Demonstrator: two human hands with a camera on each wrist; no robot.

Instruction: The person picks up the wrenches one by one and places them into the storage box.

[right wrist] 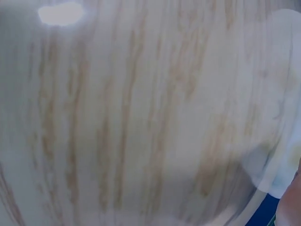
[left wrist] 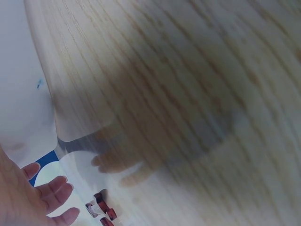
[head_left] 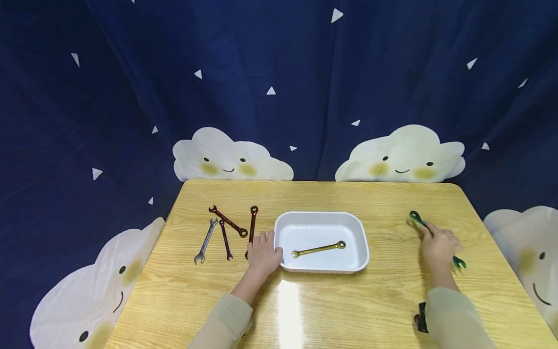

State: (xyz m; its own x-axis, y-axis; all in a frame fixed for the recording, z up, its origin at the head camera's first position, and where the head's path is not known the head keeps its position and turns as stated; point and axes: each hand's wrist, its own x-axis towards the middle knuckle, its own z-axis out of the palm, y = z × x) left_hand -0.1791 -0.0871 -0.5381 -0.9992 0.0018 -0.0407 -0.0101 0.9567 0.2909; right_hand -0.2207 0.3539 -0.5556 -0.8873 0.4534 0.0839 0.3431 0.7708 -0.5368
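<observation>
My left hand (head_left: 264,254) holds the near left edge of a white plastic tray (head_left: 365,242), thumb over the rim and fingers outside. In the left wrist view its fingers (left wrist: 56,193) are bent loosely beside the white wall (left wrist: 23,94). A gold combination wrench (head_left: 318,249) lies inside the tray. Toward the table's right side, my right hand (head_left: 438,247) grips a green combination wrench (head_left: 415,216) by its middle; both ends stick out. The right wrist view catches only a sliver of that hand (right wrist: 289,205).
Left of the tray lie a red wrench (head_left: 228,221), a small purple one (head_left: 225,240) and a silver-blue one (head_left: 206,241). Another red wrench (head_left: 254,218) runs partly under my left hand. The wooden table (head_left: 348,310) backs onto a dark blue curtain (head_left: 305,111) with clouds.
</observation>
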